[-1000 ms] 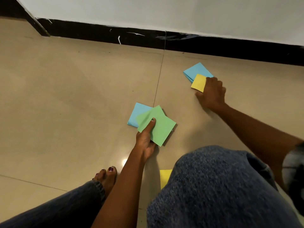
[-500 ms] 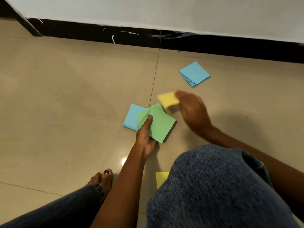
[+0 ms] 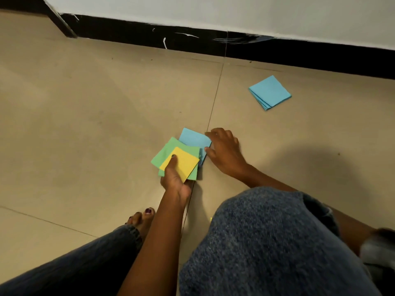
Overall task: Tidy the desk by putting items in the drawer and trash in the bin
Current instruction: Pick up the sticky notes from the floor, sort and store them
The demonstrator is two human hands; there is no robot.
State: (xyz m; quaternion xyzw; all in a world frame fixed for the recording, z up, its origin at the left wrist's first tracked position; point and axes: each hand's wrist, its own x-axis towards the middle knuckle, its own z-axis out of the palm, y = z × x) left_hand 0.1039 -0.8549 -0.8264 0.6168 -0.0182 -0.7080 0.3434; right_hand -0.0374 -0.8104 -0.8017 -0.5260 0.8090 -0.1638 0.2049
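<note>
Nearest, denim knee (image 3: 267,242) and bare toes (image 3: 142,216) on the tiled floor (image 3: 85,124). Left hand (image 3: 175,178) clamped on yellow note (image 3: 183,162) atop green notes (image 3: 165,152). Right hand (image 3: 224,152) pinching blue pad (image 3: 193,139) just beside. Farther off, second blue stack (image 3: 270,91) near the black skirting (image 3: 213,42).

Matt paper squares: a yellow note (image 3: 184,163) on green notes (image 3: 164,153) under the left fingers (image 3: 172,162), a blue note (image 3: 193,139) at the right fingers (image 3: 210,135). Smooth, faintly glossy floor tiles (image 3: 85,124); coarse denim knee (image 3: 267,242).
</note>
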